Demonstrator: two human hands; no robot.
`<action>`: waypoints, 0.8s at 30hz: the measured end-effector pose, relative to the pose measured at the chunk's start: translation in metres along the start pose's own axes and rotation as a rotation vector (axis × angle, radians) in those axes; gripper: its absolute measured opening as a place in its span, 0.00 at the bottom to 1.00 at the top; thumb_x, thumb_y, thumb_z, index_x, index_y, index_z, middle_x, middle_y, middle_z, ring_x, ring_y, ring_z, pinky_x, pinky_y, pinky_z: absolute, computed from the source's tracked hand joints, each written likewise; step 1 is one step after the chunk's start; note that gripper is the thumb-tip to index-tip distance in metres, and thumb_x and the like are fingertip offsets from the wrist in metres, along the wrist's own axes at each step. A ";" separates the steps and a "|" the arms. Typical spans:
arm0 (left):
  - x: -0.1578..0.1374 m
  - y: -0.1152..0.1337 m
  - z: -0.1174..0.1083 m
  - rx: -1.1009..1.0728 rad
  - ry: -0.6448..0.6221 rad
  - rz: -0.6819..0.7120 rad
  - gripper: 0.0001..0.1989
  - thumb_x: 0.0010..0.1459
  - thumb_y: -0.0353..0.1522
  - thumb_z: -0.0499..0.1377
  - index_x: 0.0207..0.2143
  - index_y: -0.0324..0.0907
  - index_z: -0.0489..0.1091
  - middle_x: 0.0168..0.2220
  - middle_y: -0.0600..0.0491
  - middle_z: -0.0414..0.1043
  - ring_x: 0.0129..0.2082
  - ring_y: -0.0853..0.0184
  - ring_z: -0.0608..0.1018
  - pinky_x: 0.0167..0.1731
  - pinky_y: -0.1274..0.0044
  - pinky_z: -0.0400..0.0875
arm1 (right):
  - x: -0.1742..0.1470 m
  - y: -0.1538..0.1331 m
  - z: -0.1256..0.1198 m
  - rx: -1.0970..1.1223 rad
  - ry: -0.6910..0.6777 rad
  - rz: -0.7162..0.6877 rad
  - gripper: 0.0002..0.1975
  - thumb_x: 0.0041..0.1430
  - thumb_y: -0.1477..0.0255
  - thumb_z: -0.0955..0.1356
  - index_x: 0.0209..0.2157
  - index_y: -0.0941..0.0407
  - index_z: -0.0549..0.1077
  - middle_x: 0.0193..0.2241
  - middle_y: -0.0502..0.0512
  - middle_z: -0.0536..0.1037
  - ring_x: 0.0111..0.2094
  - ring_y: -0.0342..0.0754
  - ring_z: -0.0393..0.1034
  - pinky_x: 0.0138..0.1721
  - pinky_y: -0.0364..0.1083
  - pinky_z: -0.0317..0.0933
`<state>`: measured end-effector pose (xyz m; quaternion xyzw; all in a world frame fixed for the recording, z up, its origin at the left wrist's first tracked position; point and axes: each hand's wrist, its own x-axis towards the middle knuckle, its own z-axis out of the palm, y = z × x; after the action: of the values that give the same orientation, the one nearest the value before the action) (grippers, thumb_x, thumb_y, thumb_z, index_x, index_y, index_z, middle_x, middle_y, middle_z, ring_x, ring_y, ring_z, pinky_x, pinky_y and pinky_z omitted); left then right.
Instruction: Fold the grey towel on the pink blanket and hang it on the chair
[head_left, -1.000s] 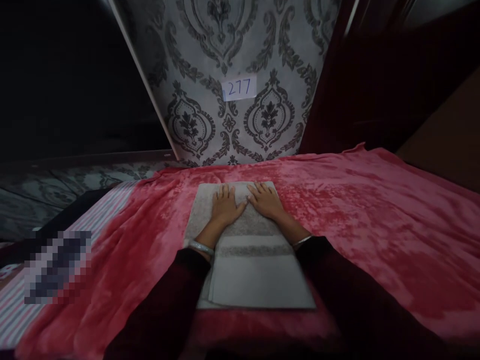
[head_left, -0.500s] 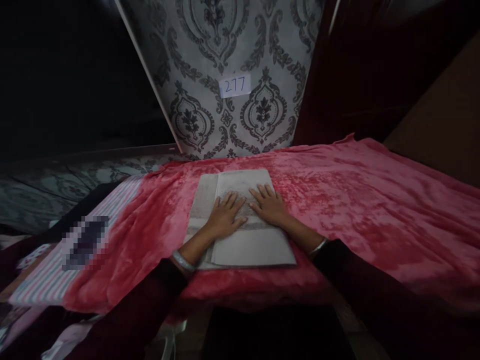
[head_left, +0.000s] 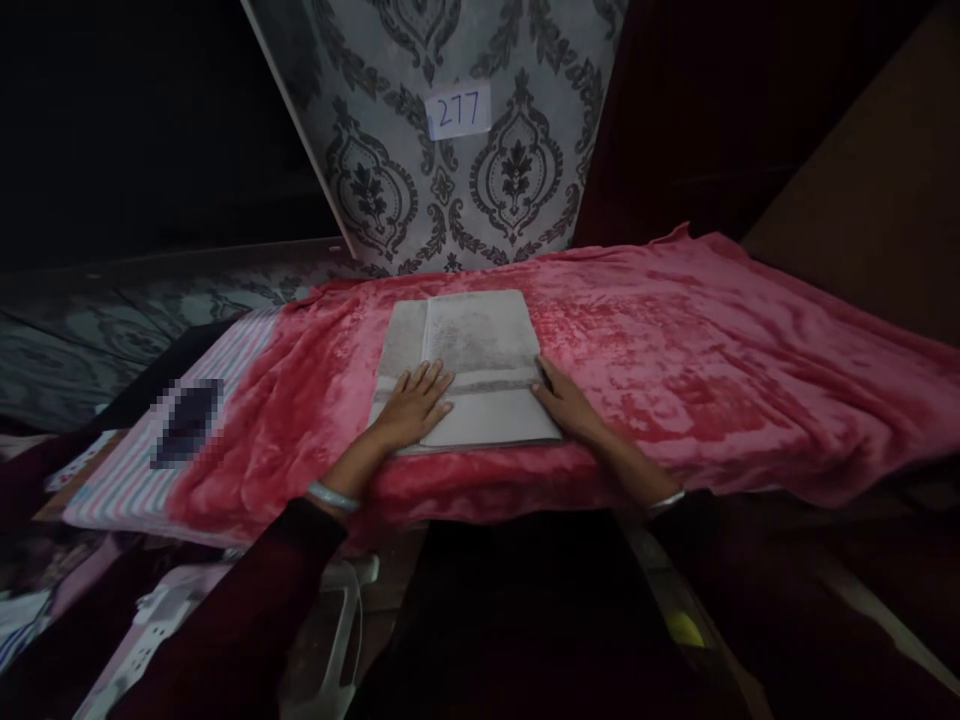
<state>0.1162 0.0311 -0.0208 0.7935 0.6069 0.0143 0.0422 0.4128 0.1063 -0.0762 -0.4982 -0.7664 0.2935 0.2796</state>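
A grey-white booklet (head_left: 480, 335) lies open on a red blanket (head_left: 637, 370), its pages smudged darker across the upper part. Over the fold at its lower left, my left hand (head_left: 412, 405) rests flat with the fingers spread. My right hand (head_left: 566, 398) is at the booklet's right edge, its thumb and forefinger apart and touching the page's side. The other fingers of that hand are mostly hidden.
A striped cloth (head_left: 142, 440) with a blurred dark item (head_left: 187, 422) lies left of the blanket. Behind stands a patterned wall (head_left: 517, 170) with a paper marked 277 (head_left: 459, 110). A large dark screen (head_left: 150, 130) is at left. Below are a power strip (head_left: 146, 640) and a white stool frame (head_left: 341, 620).
Both hands have slid down the booklet and apart, the left to its lower left, the right to its right edge. The view has tilted down.
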 end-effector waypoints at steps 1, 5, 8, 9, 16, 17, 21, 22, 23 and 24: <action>-0.011 0.002 0.000 0.000 0.014 -0.019 0.29 0.71 0.41 0.46 0.72 0.47 0.53 0.75 0.49 0.43 0.75 0.56 0.46 0.71 0.56 0.44 | -0.010 -0.002 0.000 0.121 0.026 0.026 0.37 0.65 0.66 0.62 0.73 0.60 0.51 0.71 0.62 0.56 0.71 0.54 0.51 0.70 0.56 0.47; -0.040 0.032 0.001 0.021 0.136 -0.031 0.27 0.70 0.40 0.48 0.68 0.45 0.61 0.73 0.47 0.53 0.74 0.53 0.50 0.70 0.53 0.45 | -0.033 -0.017 0.003 0.608 0.039 0.132 0.44 0.59 0.66 0.65 0.73 0.60 0.46 0.69 0.64 0.61 0.65 0.55 0.62 0.64 0.56 0.59; -0.044 0.071 0.004 0.009 0.157 0.095 0.31 0.67 0.41 0.54 0.69 0.42 0.59 0.72 0.44 0.53 0.73 0.52 0.53 0.70 0.56 0.48 | -0.036 -0.029 0.005 0.846 0.040 0.189 0.44 0.55 0.67 0.68 0.71 0.58 0.52 0.61 0.62 0.72 0.57 0.56 0.72 0.59 0.57 0.66; -0.043 0.084 0.006 0.001 0.158 0.118 0.32 0.66 0.41 0.56 0.69 0.41 0.58 0.72 0.43 0.53 0.72 0.52 0.55 0.70 0.58 0.50 | -0.036 -0.032 0.005 0.899 0.041 0.201 0.42 0.53 0.68 0.69 0.69 0.56 0.55 0.58 0.60 0.76 0.53 0.56 0.74 0.57 0.58 0.68; -0.018 0.113 0.013 0.037 0.287 -0.112 0.30 0.62 0.25 0.53 0.67 0.39 0.61 0.63 0.39 0.68 0.62 0.51 0.69 0.58 0.60 0.66 | -0.019 -0.049 0.005 1.088 0.050 0.241 0.31 0.43 0.70 0.71 0.53 0.54 0.68 0.45 0.57 0.82 0.42 0.57 0.78 0.43 0.54 0.75; -0.016 0.111 0.010 0.046 0.289 -0.141 0.29 0.61 0.23 0.51 0.65 0.40 0.64 0.61 0.40 0.70 0.60 0.52 0.71 0.56 0.61 0.68 | -0.018 -0.050 0.005 1.099 0.058 0.226 0.29 0.44 0.68 0.71 0.51 0.53 0.69 0.45 0.56 0.82 0.42 0.57 0.78 0.43 0.54 0.75; -0.014 0.105 -0.017 0.073 0.243 -0.188 0.26 0.61 0.21 0.48 0.58 0.42 0.71 0.50 0.43 0.78 0.49 0.56 0.78 0.50 0.65 0.72 | -0.022 -0.045 0.013 1.118 0.043 0.199 0.19 0.53 0.57 0.67 0.44 0.52 0.72 0.43 0.59 0.82 0.46 0.60 0.78 0.46 0.59 0.75; -0.014 0.104 -0.028 0.079 0.235 -0.188 0.25 0.61 0.21 0.48 0.57 0.43 0.72 0.48 0.43 0.79 0.48 0.57 0.79 0.49 0.66 0.72 | -0.024 -0.043 0.015 1.095 0.036 0.186 0.19 0.56 0.56 0.65 0.44 0.52 0.72 0.43 0.60 0.82 0.48 0.60 0.78 0.47 0.60 0.74; -0.015 0.103 -0.040 0.085 0.233 -0.183 0.25 0.61 0.22 0.48 0.56 0.43 0.72 0.47 0.44 0.79 0.47 0.57 0.80 0.48 0.66 0.73 | -0.026 -0.041 0.018 1.063 0.024 0.171 0.18 0.58 0.56 0.64 0.44 0.51 0.73 0.44 0.60 0.82 0.49 0.60 0.77 0.48 0.60 0.74; -0.016 0.103 -0.052 0.090 0.236 -0.175 0.24 0.62 0.22 0.48 0.56 0.44 0.72 0.46 0.44 0.80 0.46 0.57 0.80 0.47 0.67 0.73 | -0.027 -0.040 0.020 1.030 0.004 0.157 0.18 0.59 0.57 0.63 0.46 0.51 0.73 0.45 0.60 0.82 0.50 0.60 0.77 0.50 0.61 0.73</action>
<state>0.2072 -0.0084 0.0399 0.7313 0.6747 0.0768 -0.0639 0.3834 0.0646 -0.0644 -0.3529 -0.4824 0.6516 0.4671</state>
